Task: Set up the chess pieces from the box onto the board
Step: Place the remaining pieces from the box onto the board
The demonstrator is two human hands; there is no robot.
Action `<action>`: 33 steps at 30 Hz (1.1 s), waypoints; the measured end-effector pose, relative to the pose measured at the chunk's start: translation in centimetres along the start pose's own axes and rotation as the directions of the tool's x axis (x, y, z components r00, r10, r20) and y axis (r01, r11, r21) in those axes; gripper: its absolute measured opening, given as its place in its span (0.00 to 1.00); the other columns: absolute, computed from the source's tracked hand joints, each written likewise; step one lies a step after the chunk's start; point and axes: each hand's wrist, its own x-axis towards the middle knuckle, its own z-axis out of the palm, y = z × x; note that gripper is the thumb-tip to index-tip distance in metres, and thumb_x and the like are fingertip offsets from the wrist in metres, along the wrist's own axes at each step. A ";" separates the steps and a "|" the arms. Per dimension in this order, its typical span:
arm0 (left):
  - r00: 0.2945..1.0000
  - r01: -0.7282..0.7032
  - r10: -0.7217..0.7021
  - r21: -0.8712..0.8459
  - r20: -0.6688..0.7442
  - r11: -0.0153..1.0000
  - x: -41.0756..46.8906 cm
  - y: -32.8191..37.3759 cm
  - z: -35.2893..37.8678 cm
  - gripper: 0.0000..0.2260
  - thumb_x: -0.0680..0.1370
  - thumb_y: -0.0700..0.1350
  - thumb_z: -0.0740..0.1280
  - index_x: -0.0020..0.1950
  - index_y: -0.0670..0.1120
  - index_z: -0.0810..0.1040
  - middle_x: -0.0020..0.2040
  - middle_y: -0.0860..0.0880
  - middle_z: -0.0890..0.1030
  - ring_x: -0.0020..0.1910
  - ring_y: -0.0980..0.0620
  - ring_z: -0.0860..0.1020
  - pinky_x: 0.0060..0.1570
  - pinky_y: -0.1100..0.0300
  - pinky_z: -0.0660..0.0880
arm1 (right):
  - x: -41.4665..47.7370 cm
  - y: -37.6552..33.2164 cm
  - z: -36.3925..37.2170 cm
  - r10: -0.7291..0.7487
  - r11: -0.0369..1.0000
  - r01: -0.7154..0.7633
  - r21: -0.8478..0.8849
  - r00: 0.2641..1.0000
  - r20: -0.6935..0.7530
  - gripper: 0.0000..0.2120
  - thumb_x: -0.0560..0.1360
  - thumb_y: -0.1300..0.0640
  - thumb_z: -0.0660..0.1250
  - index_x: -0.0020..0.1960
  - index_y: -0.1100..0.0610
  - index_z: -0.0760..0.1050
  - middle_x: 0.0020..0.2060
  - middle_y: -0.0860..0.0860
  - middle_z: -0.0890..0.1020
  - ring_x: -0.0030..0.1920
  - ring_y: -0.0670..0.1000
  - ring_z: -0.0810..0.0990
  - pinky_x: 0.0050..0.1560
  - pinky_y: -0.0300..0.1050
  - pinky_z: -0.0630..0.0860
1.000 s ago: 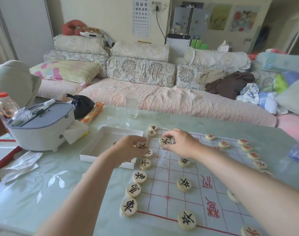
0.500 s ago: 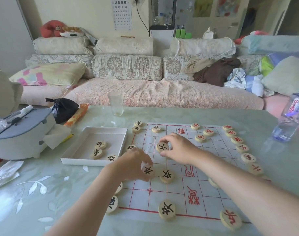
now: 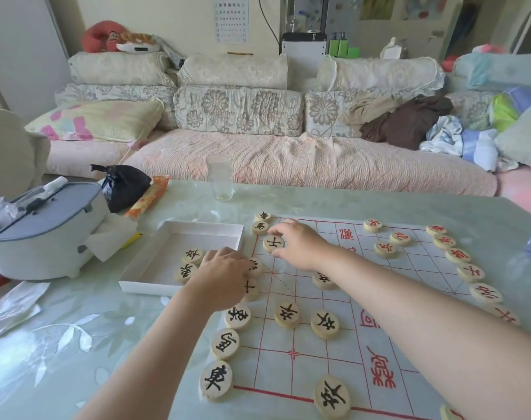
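Here we are over the board (image 3: 409,286), a thin pale sheet ruled with a red grid. It lies flat on the table (image 3: 76,344), whose glossy top carries a green leaf print.

Our right hand (image 3: 299,245) reaches in at mid-frame and pinches a round, pale wooden disc (image 3: 273,244) between thumb and fingers, over the sheet's upper left. Its black character reads 士, turned sideways.

The left hand (image 3: 225,275) sits just lower left of it, and the two hands are apart. Its fingers curl down over a second disc (image 3: 256,266) on the board's left edge. Whether they grip it or merely touch it we cannot tell, because the fingers hide it.

Down that left edge runs a column of black-inked pieces (image 3: 225,344), flat and coin-shaped, and the lowest reads 車. More black ones marked 卒 sit inward on the grid. On the right side curves a line of red-inked pieces (image 3: 458,255), too small for us to read. Big red characters are printed across the middle strip, one looking like 河.

The box (image 3: 203,226), a shallow white cardboard tray, lies just left of the board. Two loose discs (image 3: 193,256) rest in its lower part, beside our left hand.

Beyond the box we see a clear glass tumbler (image 3: 219,177) and a crumpled black bag (image 3: 125,186). A white plastic tub (image 3: 46,237) with a grey lid sits at the left edge, and a quilted pink sofa (image 3: 288,159) spans the upper frame.
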 end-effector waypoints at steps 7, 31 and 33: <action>0.999 -0.007 0.009 0.047 -0.031 0.999 -0.1 -0.8 -0.2 0.16 0.75 0.43 0.59 0.60 0.53 0.79 0.64 0.57 0.74 0.65 0.52 0.65 0.66 0.54 0.54 | 3.1 -1.6 2.3 -0.023 0.994 0.032 -0.106 0.996 0.088 0.24 0.77 0.51 0.69 0.72 0.51 0.69 0.70 0.49 0.72 0.68 0.52 0.72 0.66 0.48 0.69; 0.998 -0.031 0.042 -0.233 0.045 0.972 1.1 5.2 -1.0 0.12 0.75 0.40 0.64 0.55 0.53 0.79 0.52 0.55 0.78 0.52 0.54 0.77 0.49 0.59 0.76 | -9.8 -1.4 -1.1 -0.019 0.989 0.062 -0.135 0.954 0.299 0.25 0.67 0.39 0.72 0.62 0.41 0.77 0.54 0.39 0.77 0.59 0.44 0.73 0.58 0.43 0.73; 0.998 -0.034 0.047 -0.238 0.050 0.971 1.3 5.4 -0.8 0.14 0.74 0.38 0.62 0.55 0.52 0.79 0.51 0.54 0.78 0.52 0.53 0.76 0.50 0.58 0.76 | -10.1 -1.4 -0.7 -0.044 0.985 0.091 -0.150 0.956 0.289 0.23 0.66 0.39 0.73 0.59 0.41 0.77 0.56 0.40 0.76 0.60 0.46 0.72 0.60 0.47 0.73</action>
